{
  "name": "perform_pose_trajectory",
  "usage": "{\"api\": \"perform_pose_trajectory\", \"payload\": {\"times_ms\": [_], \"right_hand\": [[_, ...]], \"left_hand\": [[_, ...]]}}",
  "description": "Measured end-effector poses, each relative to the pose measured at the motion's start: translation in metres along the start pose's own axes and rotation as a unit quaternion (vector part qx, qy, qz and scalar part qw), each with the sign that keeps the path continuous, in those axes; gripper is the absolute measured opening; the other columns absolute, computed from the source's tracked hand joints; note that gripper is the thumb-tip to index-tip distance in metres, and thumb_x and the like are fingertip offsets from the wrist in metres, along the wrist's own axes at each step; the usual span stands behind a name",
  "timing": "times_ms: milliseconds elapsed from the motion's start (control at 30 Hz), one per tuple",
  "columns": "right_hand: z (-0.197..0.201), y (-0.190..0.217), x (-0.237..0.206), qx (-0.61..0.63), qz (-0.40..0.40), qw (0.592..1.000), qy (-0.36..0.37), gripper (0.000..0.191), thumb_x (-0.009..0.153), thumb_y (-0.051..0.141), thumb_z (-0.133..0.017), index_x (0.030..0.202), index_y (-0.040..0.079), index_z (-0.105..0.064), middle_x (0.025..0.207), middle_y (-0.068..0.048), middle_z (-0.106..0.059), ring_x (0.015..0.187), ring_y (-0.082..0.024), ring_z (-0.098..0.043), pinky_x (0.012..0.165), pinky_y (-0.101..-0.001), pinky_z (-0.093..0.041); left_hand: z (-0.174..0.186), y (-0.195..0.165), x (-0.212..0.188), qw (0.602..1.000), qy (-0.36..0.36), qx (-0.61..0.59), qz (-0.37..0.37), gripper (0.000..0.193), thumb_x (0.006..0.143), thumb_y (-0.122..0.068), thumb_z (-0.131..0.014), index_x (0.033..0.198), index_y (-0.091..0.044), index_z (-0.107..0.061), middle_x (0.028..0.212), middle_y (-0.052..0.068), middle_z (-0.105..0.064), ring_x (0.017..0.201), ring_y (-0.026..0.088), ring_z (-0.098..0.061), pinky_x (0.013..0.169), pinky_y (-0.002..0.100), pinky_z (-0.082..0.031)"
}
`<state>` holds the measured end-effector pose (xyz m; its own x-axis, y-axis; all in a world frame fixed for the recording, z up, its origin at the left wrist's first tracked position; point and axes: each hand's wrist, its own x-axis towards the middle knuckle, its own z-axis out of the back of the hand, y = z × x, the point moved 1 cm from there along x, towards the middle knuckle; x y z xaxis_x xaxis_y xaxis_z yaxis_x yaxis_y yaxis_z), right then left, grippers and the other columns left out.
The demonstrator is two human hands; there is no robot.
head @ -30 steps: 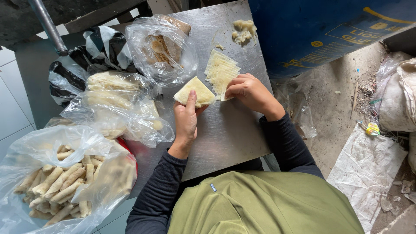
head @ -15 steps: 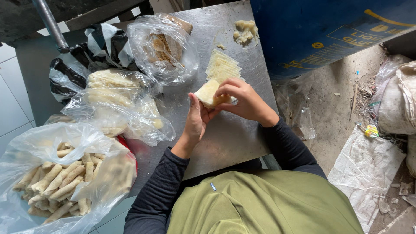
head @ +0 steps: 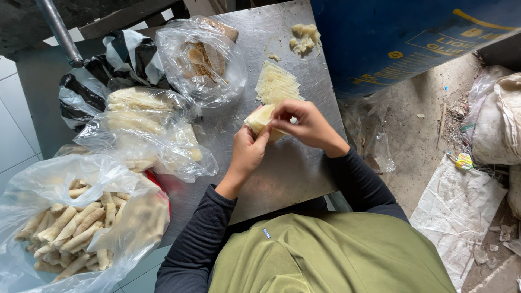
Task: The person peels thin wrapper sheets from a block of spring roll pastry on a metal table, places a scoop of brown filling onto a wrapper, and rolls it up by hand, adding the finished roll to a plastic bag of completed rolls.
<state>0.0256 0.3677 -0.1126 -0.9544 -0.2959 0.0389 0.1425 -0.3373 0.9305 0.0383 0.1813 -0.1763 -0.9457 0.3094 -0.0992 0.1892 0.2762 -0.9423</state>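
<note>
Two hands meet over the middle of the steel worktop (head: 282,173). Your left hand (head: 247,154) cups a pale folded wrapper (head: 259,118) from beneath; your right hand (head: 304,123) pinches its upper edge — both grips clenched on that one piece, held just above the surface. Just beyond, a fanned stack of flat wrappers (head: 277,82) lies on the worktop, and farther off a lump of dough scraps (head: 304,38). At far left, an open clear bag of brown filling (head: 203,59) holds a spoon. At near left, a large clear bag of finished rolls (head: 76,225) — its mouth open.
</note>
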Motion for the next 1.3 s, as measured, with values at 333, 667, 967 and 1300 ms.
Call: {"api": "perform_pose_trajectory", "payload": {"times_ms": [333, 667, 967, 1300], "right_hand": [[0.038, -0.008, 0.003, -0.038, 0.030, 0.986, -0.157, 0.006, 0.102, 0.003, -0.067, 0.107, 0.003, -0.071, 0.104, -0.006, -0.073, 0.093, -0.015, -0.068, 0.077, -0.0277, -0.054], [0.032, 0.012, 0.002, -0.217, 0.044, 0.973, 0.068, 0.011, 0.082, 0.003, -0.075, 0.093, 0.005, -0.074, 0.094, -0.009, -0.071, 0.091, -0.027, -0.070, 0.077, -0.0366, -0.056], [0.032, 0.010, 0.002, -0.232, 0.055, 0.968, 0.079, 0.012, 0.083, 0.003, -0.077, 0.094, 0.005, -0.075, 0.094, -0.009, -0.071, 0.092, -0.028, -0.070, 0.078, -0.0374, -0.055], [0.008, 0.038, 0.002, -0.132, 0.101, 0.986, -0.008, 0.036, 0.081, 0.018, -0.088, 0.108, 0.005, -0.069, 0.102, -0.008, -0.068, 0.085, -0.019, -0.065, 0.074, -0.0310, -0.054]], "left_hand": [[0.015, -0.014, 0.004, 0.983, -0.099, -0.151, 0.044, 0.031, 0.107, -0.019, -0.056, 0.129, 0.002, -0.062, 0.122, 0.011, -0.070, 0.107, 0.017, -0.071, 0.090, 0.035, -0.063], [0.014, -0.017, 0.004, 0.980, -0.105, -0.165, 0.048, 0.031, 0.106, -0.019, -0.056, 0.129, 0.000, -0.061, 0.122, 0.009, -0.070, 0.107, 0.017, -0.070, 0.090, 0.035, -0.062], [0.013, -0.018, 0.003, 0.981, -0.090, -0.162, 0.050, 0.038, 0.106, -0.020, -0.056, 0.138, 0.000, -0.055, 0.127, 0.010, -0.067, 0.111, 0.017, -0.068, 0.093, 0.036, -0.061], [0.005, -0.019, -0.005, 0.963, 0.094, -0.245, 0.055, 0.083, 0.106, -0.064, -0.034, 0.160, -0.001, -0.032, 0.145, 0.014, -0.057, 0.131, 0.021, -0.061, 0.109, 0.035, -0.053]]}}
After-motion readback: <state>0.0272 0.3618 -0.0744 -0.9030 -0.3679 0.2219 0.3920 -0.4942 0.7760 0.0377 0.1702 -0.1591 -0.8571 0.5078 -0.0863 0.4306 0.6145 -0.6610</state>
